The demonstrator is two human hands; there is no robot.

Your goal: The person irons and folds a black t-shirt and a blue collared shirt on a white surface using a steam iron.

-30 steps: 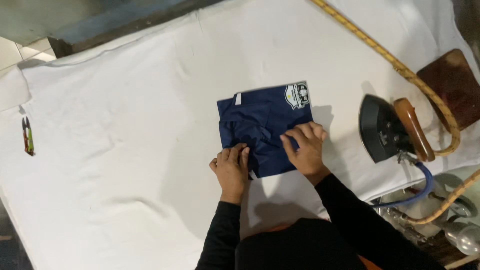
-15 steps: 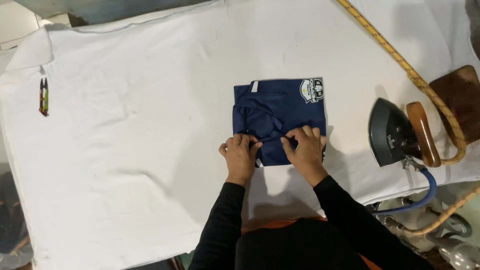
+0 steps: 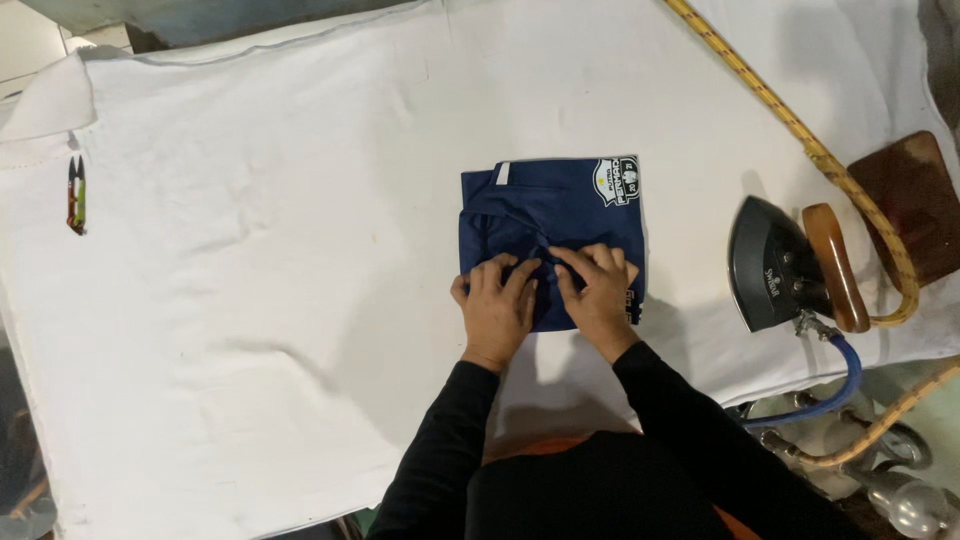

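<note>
Both hands have drawn closer together since the earlier frames, their fingertips now nearly meeting at the near middle of the folded navy garment [image 3: 550, 235], which has kept its place on the white padded table [image 3: 250, 300].

From the head view, the left hand [image 3: 497, 300] lies flat, fingers spread narrowly, pressing the lower left part of the cloth; the right hand [image 3: 597, 290] lies flat beside it on the lower right part, gripping nothing. A white crest sits at the garment's far right corner and a small white tag at its far left edge.

Risks, as I judge them: the loose inner fold under the fingers could spring open or crease crookedly if pressure comes off unevenly. The steam iron [image 3: 785, 265] rests near the right elbow, its blue hose [image 3: 838, 385] and braided yellow cord [image 3: 800, 135] trailing close, so a sleeve could snag them. Small thread snips [image 3: 76, 193] lie well apart at the left edge.
</note>
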